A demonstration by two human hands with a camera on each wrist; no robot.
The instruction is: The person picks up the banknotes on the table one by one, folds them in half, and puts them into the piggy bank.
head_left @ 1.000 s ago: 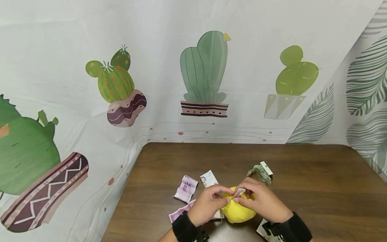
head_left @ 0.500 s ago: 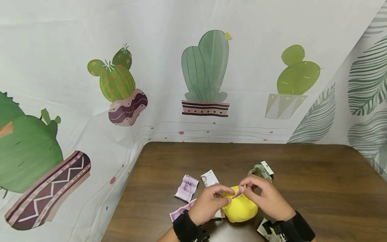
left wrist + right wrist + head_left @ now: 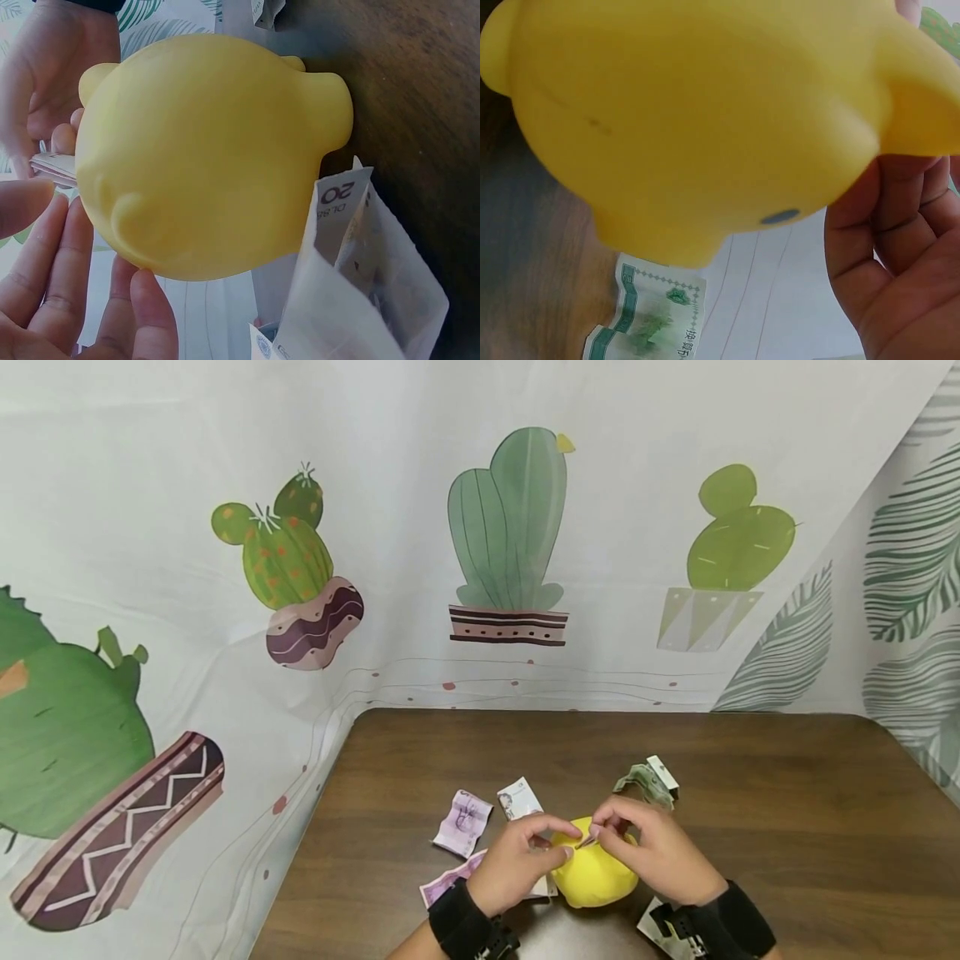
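A yellow piggy bank [image 3: 597,882] [image 3: 217,157] [image 3: 690,112] stands on the brown table [image 3: 787,827] near its front edge. My left hand [image 3: 536,853] grips the bank's left side, its fingers [image 3: 75,277] lying against the body. My right hand [image 3: 626,842] [image 3: 900,255] is over the bank's top right and pinches a small folded banknote [image 3: 587,841] [image 3: 51,165] at the top of the bank. Only a short end of the note shows between the fingertips.
Loose banknotes lie around the bank: a purple one [image 3: 462,822], a white one [image 3: 519,800], a crumpled green bundle [image 3: 647,781], another purple one [image 3: 446,887] by my left wrist. A "20" note [image 3: 352,285] and a green note [image 3: 652,322] lie beside the bank. A cactus-print cloth [image 3: 300,610] backs the table.
The folded note has sunk lower at the bank's top, so less of it shows. My right fingers have shifted slightly over it. My left hand has stayed on the bank.
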